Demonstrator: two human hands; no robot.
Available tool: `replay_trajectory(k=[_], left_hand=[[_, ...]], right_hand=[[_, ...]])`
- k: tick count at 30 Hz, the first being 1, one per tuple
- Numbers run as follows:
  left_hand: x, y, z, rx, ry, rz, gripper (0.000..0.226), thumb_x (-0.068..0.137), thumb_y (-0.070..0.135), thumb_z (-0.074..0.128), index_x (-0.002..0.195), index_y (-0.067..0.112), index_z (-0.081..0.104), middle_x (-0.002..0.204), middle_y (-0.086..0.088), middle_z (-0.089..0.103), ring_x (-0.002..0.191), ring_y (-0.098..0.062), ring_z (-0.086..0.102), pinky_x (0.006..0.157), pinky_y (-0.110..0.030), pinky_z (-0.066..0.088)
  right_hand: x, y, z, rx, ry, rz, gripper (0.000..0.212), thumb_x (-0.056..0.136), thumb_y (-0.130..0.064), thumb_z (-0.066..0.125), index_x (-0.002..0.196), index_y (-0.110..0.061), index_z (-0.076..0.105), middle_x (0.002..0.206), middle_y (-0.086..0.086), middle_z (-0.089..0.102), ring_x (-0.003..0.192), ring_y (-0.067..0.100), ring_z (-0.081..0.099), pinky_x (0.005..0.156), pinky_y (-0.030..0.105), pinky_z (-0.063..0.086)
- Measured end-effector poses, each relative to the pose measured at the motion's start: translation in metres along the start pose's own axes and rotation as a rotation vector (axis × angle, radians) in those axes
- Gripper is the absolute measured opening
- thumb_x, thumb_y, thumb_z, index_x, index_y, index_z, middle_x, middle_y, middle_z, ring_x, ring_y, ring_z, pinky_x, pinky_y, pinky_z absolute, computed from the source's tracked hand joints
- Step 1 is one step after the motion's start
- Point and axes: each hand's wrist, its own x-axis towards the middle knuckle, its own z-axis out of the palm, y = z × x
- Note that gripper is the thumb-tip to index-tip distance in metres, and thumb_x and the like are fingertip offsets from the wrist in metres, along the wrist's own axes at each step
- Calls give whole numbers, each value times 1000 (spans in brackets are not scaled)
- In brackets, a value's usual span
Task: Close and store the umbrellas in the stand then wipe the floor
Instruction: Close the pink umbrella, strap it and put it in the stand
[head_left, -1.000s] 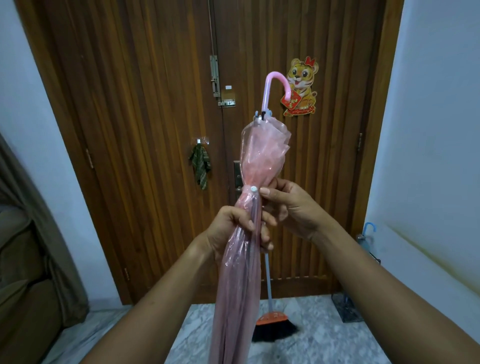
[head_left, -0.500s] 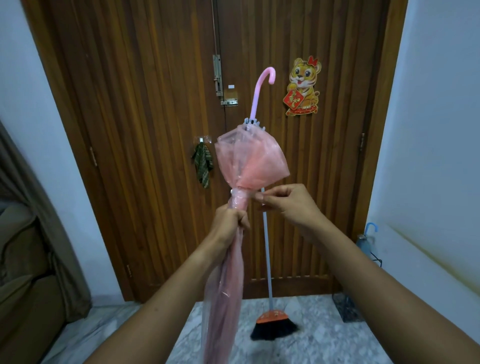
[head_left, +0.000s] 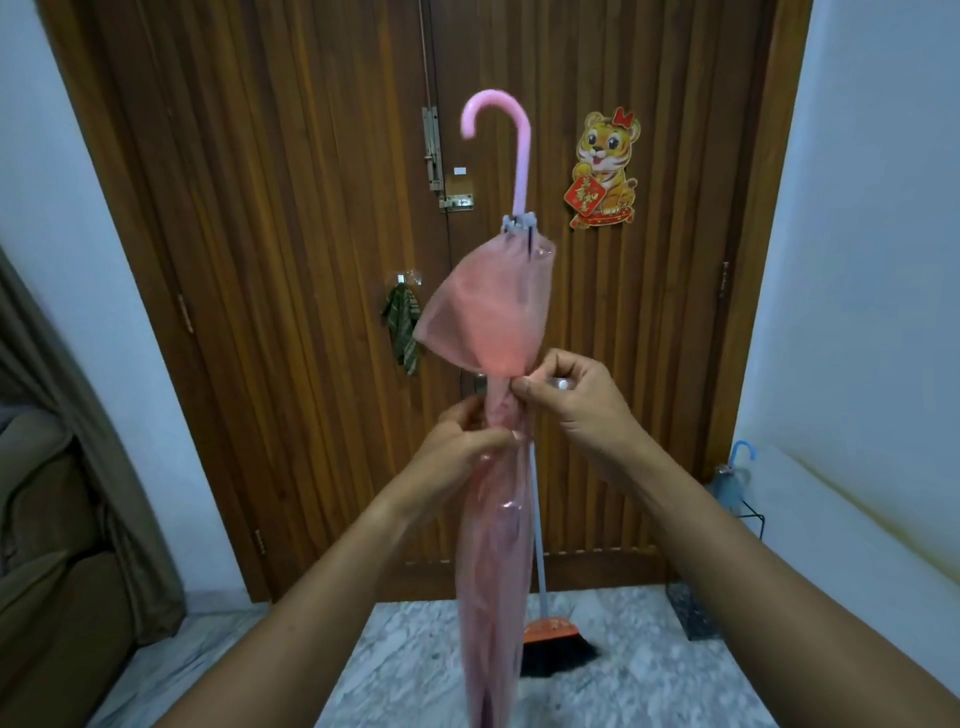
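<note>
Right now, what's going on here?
A person is closing a pink umbrella, held handle-up in front of the wooden door. The left hand grips the gathered canopy, and the right hand pinches the snap strap at its waist, which looks not yet fastened. The upper canopy puffs loose. A blue umbrella already sits in the wire stand by the right wall. A broom leans on the door.

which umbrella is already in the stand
The blue umbrella by the right wall: it sits in the black wire stand, hooked handle up. The pink umbrella is out of it, gripped by the left hand and right hand.
</note>
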Motion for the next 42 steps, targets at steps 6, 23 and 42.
replay_trajectory(k=[6, 23, 42], left_hand=[[2, -15, 31, 79, 403, -10, 32, 84, 34, 54, 95, 12, 75, 89, -22, 73, 88, -31, 70, 72, -38, 50], [-6, -19, -1, -416, 27, 41, 29, 74, 31, 46, 77, 3, 53, 53, -3, 41, 45, -14, 37, 40, -23, 33], [8, -23, -22, -447, -214, -24, 70, 91, 71, 36, 67, 7, 51, 48, -5, 40, 37, -15, 39, 40, -23, 36]], right_hand=[[-2, 5, 21, -268, 34, -50, 14, 83, -18, 81, 80, -6, 74, 75, 1, 76, 79, 13, 75, 74, 30, 61], [-8, 11, 7, 58, -82, 250, 32, 81, -19, 78, 107, -1, 75, 105, 11, 77, 101, 20, 74, 82, 25, 58], [3, 20, 15, 92, -130, 416, 37, 71, -30, 81, 101, -8, 76, 100, 5, 75, 106, 20, 68, 92, 44, 52]])
